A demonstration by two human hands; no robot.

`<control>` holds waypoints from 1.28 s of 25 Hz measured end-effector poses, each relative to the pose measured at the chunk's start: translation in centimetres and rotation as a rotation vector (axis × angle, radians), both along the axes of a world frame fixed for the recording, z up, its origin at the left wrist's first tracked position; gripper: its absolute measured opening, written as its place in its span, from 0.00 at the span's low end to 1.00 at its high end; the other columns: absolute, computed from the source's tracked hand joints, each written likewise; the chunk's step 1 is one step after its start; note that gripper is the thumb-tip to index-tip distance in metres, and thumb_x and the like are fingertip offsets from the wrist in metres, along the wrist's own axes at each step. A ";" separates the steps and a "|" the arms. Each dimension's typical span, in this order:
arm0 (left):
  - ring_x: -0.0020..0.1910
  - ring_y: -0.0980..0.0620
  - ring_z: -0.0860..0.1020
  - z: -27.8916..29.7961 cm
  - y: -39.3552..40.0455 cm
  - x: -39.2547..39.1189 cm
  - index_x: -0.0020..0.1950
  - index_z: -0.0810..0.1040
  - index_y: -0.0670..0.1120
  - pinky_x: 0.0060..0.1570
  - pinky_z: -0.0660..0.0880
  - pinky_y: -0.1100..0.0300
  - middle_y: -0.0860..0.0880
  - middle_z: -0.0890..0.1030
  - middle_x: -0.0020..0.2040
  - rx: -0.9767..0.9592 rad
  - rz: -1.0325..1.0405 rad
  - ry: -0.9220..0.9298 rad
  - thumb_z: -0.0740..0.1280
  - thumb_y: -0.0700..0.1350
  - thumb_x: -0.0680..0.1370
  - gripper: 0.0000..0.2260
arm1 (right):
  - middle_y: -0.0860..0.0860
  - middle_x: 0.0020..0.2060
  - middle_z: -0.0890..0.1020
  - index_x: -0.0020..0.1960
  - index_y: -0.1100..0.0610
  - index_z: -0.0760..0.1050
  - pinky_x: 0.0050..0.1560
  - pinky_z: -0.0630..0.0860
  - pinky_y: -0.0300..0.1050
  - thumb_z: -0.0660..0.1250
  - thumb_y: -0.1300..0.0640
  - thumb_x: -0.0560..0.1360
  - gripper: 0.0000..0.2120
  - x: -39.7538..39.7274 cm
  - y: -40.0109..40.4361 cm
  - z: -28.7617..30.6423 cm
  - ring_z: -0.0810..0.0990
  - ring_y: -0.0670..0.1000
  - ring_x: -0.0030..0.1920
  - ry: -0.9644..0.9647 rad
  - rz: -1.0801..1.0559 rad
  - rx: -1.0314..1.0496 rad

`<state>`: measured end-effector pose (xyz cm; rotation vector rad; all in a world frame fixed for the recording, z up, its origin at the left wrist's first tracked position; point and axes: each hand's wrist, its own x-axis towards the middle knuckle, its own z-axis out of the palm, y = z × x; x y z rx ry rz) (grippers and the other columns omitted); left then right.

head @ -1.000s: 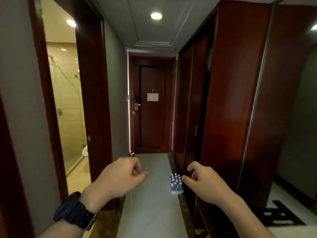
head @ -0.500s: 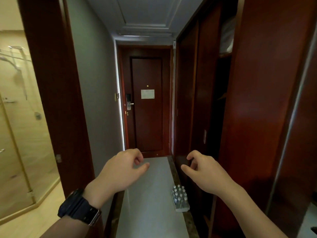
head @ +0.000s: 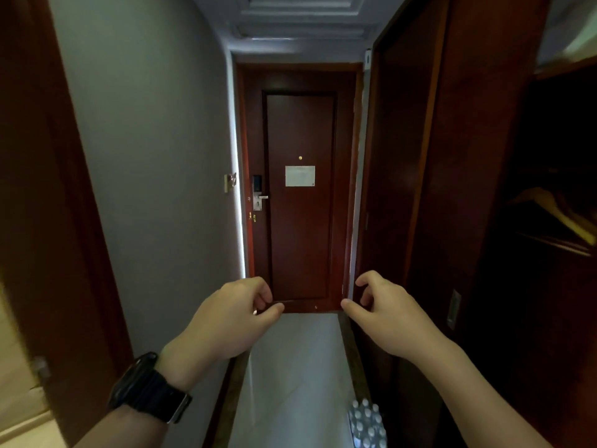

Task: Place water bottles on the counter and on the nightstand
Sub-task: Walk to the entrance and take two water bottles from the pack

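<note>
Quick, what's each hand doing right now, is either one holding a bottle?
Left hand: empty, fingers loosely curled, raised in the air.
Right hand: empty, fingers loosely curled, raised in the air.
The pack of water bottles sits untouched on the floor.

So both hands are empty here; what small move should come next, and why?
Probably lower the right hand toward the bottle pack on the floor by the right wall. Both it and the left hand are raised, half curled and hold nothing, and the pack sits low, below the right forearm, so that hand seems nearest.
</note>
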<state>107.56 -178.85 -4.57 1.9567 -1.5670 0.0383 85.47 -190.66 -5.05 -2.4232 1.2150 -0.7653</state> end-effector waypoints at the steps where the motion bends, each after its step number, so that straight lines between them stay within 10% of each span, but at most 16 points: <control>1: 0.40 0.58 0.79 -0.4 -2.3 1.7 0.42 0.76 0.55 0.41 0.78 0.55 0.56 0.80 0.40 -0.005 -0.002 -0.001 0.67 0.59 0.73 0.09 | 0.42 0.44 0.76 0.68 0.49 0.68 0.39 0.74 0.38 0.65 0.39 0.76 0.24 1.7 -2.3 -0.2 0.78 0.43 0.42 0.008 -0.005 0.001; 21: 0.39 0.57 0.77 -10.2 -42.9 21.3 0.44 0.76 0.56 0.38 0.74 0.57 0.57 0.78 0.40 0.127 -0.202 0.018 0.66 0.61 0.73 0.10 | 0.44 0.43 0.80 0.60 0.50 0.75 0.46 0.80 0.47 0.66 0.42 0.76 0.17 20.1 -37.9 -8.9 0.79 0.44 0.43 0.024 -0.157 0.116; 32: 0.38 0.55 0.79 -43.7 -57.0 17.8 0.46 0.79 0.51 0.41 0.78 0.56 0.56 0.80 0.40 0.338 -0.263 0.241 0.67 0.57 0.75 0.10 | 0.49 0.39 0.83 0.54 0.51 0.78 0.36 0.72 0.30 0.70 0.51 0.75 0.09 17.3 -51.0 -44.9 0.80 0.46 0.38 -0.146 -0.262 0.405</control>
